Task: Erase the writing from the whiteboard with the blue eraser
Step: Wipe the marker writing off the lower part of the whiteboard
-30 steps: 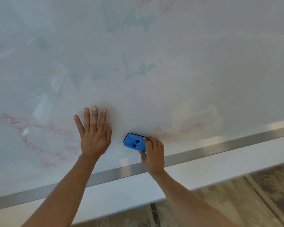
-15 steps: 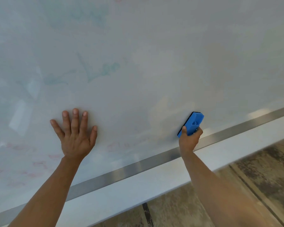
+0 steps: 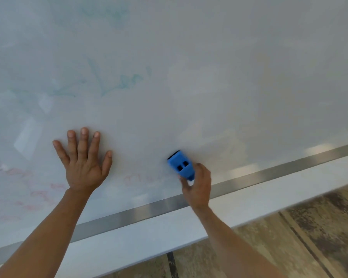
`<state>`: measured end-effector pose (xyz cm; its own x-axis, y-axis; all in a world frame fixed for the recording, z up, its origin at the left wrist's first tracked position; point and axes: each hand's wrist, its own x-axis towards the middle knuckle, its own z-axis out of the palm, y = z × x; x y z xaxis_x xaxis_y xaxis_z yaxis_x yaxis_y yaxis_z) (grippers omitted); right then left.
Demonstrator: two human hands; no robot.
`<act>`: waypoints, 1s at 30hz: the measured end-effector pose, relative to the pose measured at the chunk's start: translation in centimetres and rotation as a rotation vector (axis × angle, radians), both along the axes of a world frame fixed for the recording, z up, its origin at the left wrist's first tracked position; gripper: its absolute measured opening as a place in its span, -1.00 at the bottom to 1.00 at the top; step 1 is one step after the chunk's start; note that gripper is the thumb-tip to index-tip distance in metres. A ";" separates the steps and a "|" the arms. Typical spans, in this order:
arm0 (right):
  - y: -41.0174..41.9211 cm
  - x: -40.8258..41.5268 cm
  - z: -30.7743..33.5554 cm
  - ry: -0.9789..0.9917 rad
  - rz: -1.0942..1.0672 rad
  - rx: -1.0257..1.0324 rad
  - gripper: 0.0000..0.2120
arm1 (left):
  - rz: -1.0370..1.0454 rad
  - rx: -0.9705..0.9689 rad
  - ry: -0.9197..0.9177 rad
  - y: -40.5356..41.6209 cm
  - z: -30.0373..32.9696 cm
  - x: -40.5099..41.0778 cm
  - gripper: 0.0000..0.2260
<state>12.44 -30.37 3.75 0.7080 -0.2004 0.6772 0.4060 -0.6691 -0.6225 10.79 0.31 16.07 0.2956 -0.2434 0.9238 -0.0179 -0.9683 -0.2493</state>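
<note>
The whiteboard [image 3: 209, 57] fills most of the view. My right hand [image 3: 198, 183] grips the blue eraser [image 3: 181, 165] and presses it on the board near the lower edge. My left hand [image 3: 82, 161] lies flat on the board with fingers spread, to the left of the eraser. Faint red writing [image 3: 141, 177] shows between the two hands, and more smeared red writing [image 3: 38, 191] sits at the lower left. Smudged green marks [image 3: 127, 81] remain higher up.
A metal frame strip [image 3: 269, 173] runs along the board's bottom edge, with a white ledge [image 3: 149, 243] below it. Worn wooden flooring [image 3: 299, 237] shows at the bottom right.
My right hand swept the eraser right and has come back left toward the faint red writing. The red writing at lower middle has faded. My left hand stayed flat on the board.
</note>
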 end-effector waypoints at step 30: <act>-7.9 5.1 2.4 0.387 -0.291 0.918 -0.36 | -0.018 -0.052 0.026 -0.5 -0.2 -0.1 -0.41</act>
